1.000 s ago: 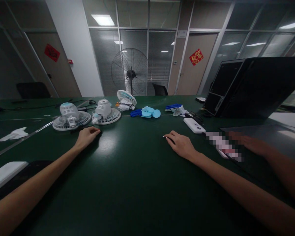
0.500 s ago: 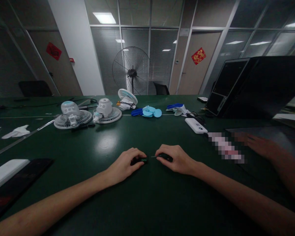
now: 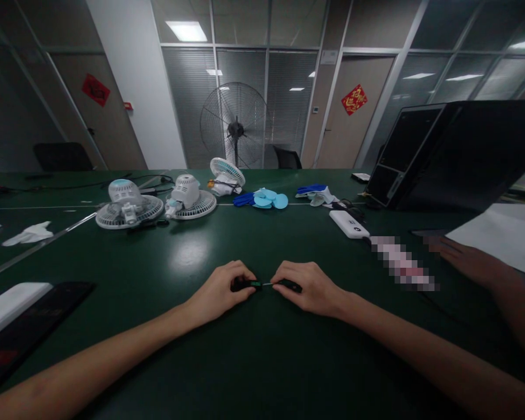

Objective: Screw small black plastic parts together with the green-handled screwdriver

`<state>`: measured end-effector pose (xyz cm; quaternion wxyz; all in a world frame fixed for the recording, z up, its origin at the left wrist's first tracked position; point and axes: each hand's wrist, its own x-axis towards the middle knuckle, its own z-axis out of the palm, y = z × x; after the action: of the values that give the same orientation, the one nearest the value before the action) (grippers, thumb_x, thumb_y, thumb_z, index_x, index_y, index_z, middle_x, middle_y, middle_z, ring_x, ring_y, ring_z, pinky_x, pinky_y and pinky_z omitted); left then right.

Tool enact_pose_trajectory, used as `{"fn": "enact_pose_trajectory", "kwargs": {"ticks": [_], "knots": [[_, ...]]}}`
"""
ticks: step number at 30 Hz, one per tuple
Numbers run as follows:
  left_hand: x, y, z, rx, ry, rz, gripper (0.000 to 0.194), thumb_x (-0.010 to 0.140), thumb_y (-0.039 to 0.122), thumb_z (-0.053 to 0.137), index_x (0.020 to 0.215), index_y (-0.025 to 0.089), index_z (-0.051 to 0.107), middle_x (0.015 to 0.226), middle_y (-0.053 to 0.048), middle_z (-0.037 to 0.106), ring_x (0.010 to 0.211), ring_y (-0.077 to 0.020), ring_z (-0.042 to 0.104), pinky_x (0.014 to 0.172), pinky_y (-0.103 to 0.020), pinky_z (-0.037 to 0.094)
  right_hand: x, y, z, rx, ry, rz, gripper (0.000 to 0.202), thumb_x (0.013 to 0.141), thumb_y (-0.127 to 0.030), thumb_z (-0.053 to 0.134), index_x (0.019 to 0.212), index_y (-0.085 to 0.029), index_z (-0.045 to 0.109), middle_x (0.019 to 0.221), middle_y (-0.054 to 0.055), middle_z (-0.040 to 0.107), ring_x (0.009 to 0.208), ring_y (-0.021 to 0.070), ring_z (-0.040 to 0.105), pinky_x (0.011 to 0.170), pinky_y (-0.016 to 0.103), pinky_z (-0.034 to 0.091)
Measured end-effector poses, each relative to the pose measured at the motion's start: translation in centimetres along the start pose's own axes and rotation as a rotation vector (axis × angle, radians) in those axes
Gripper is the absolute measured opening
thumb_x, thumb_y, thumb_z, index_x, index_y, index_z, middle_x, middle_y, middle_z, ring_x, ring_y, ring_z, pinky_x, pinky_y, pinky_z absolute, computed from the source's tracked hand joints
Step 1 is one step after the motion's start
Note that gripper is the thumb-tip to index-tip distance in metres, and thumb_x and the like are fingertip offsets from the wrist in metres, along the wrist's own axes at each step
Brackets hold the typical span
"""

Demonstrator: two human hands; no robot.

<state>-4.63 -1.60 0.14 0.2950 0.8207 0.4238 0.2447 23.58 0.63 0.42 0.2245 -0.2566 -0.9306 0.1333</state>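
Note:
My left hand (image 3: 225, 289) is closed on a small black piece with a green part (image 3: 254, 284), low over the dark green table (image 3: 262, 361). My right hand (image 3: 308, 286) grips a black-handled tool (image 3: 292, 285). From its handle a thin metal shaft (image 3: 266, 284) points left and reaches the end of the black piece. Whether the tip touches or enters the piece is too small to tell. Both hands face each other near the middle of the view.
White fans (image 3: 195, 204) lie at the back left. Light blue blades (image 3: 269, 199) and gloves (image 3: 317, 194) lie behind my hands. At the right are a white power bank (image 3: 349, 224), a black computer case (image 3: 455, 154), paper (image 3: 503, 239) and another person's hand (image 3: 468, 262).
My right hand has moved slightly left, bringing the metal shaft to the black piece. At the right, white paper has come over the dark mat beside the other person's hand.

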Motion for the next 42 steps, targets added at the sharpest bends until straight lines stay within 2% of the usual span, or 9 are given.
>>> {"fn": "enact_pose_trajectory", "kwargs": {"ticks": [8, 11, 18, 22, 26, 30, 34, 37, 42], "knots": [[0.0, -0.4, 0.0, 0.005, -0.016, 0.015, 0.023, 0.098, 0.036, 0.067, 0.117, 0.025, 0.074, 0.113, -0.004, 0.067, 0.098, -0.0199, 0.063, 0.082, -0.032, 0.050, 0.9, -0.2, 0.9, 0.229, 0.196, -0.012, 0.019, 0.105, -0.029, 0.064, 0.122, -0.021, 0.070, 0.112, 0.006, 0.072, 0.099, 0.0187, 0.070, 0.088, 0.032, 0.057], [0.0, -0.4, -0.1, -0.005, -0.016, 0.036, 0.022, 0.098, 0.034, 0.067, 0.117, 0.025, 0.074, 0.115, -0.003, 0.067, 0.103, -0.0200, 0.063, 0.087, -0.033, 0.051, 0.8, -0.1, 0.9, 0.193, 0.186, 0.025, 0.016, 0.104, -0.026, 0.065, 0.118, -0.021, 0.071, 0.109, 0.005, 0.073, 0.097, 0.0188, 0.070, 0.086, 0.032, 0.057], [-0.3, -0.4, 0.0, 0.010, -0.036, 0.067, 0.022, 0.100, 0.029, 0.065, 0.121, 0.028, 0.073, 0.118, -0.003, 0.067, 0.102, -0.0189, 0.065, 0.084, -0.031, 0.052, 0.5, 0.0, 1.0, 0.119, 0.152, 0.025, 0.016, 0.102, -0.024, 0.067, 0.117, -0.021, 0.072, 0.109, 0.005, 0.073, 0.092, 0.0187, 0.069, 0.084, 0.033, 0.056], [0.0, -1.2, -0.5, -0.008, -0.055, 0.110, 0.024, 0.102, 0.025, 0.062, 0.122, 0.029, 0.072, 0.123, -0.003, 0.068, 0.108, -0.0191, 0.065, 0.092, -0.032, 0.052, 0.5, 0.0, 0.9, 0.128, 0.154, 0.029, 0.017, 0.102, -0.024, 0.067, 0.118, -0.021, 0.071, 0.109, 0.005, 0.072, 0.093, 0.0186, 0.070, 0.083, 0.032, 0.057], [1.0, -4.9, -3.2, 0.080, 0.031, 0.101, 0.024, 0.100, 0.025, 0.060, 0.120, 0.027, 0.074, 0.120, -0.005, 0.071, 0.110, -0.0216, 0.067, 0.097, -0.035, 0.052, 0.4, -0.1, 0.7, 0.141, 0.141, 0.027, 0.017, 0.103, -0.024, 0.066, 0.119, -0.020, 0.071, 0.110, 0.005, 0.072, 0.094, 0.0182, 0.070, 0.083, 0.032, 0.058], [1.2, -11.3, -8.4, 0.201, 0.208, -0.060, 0.031, 0.095, 0.037, 0.062, 0.120, 0.025, 0.076, 0.119, -0.008, 0.073, 0.105, -0.0264, 0.069, 0.096, -0.040, 0.054, 0.4, -0.1, 0.7, 0.162, 0.138, 0.024, 0.018, 0.104, -0.024, 0.065, 0.120, -0.020, 0.070, 0.112, 0.005, 0.072, 0.096, 0.0175, 0.070, 0.084, 0.032, 0.059], [-0.3, -16.5, -13.4, 0.237, 0.389, -0.257, 0.042, 0.084, 0.051, 0.069, 0.115, 0.024, 0.079, 0.116, -0.009, 0.077, 0.103, -0.0298, 0.072, 0.095, -0.039, 0.054, 0.4, -0.1, 0.6, 0.166, 0.133, 0.025, 0.018, 0.104, -0.024, 0.064, 0.121, -0.020, 0.070, 0.113, 0.006, 0.072, 0.096, 0.0176, 0.070, 0.084, 0.032, 0.060], [-1.4, -18.1, -15.2, 0.172, 0.460, -0.374, 0.055, 0.075, 0.061, 0.074, 0.114, 0.023, 0.080, 0.112, -0.010, 0.080, 0.102, -0.0309, 0.073, 0.093, -0.038, 0.055, 0.4, -0.1, 0.6, 0.158, 0.133, 0.026, 0.018, 0.104, -0.024, 0.065, 0.121, -0.020, 0.070, 0.112, 0.005, 0.072, 0.095, 0.0178, 0.070, 0.084, 0.033, 0.061], [-1.4, -17.5, -15.7, -0.054, 0.467, -0.433, 0.067, 0.058, 0.061, 0.087, 0.110, 0.019, 0.080, 0.116, -0.012, 0.080, 0.110, -0.0334, 0.073, 0.099, -0.041, 0.055, 0.5, -0.1, 0.7, 0.148, 0.124, 0.030, 0.018, 0.105, -0.025, 0.064, 0.121, -0.020, 0.070, 0.112, 0.006, 0.072, 0.095, 0.0182, 0.071, 0.083, 0.032, 0.060]]}}
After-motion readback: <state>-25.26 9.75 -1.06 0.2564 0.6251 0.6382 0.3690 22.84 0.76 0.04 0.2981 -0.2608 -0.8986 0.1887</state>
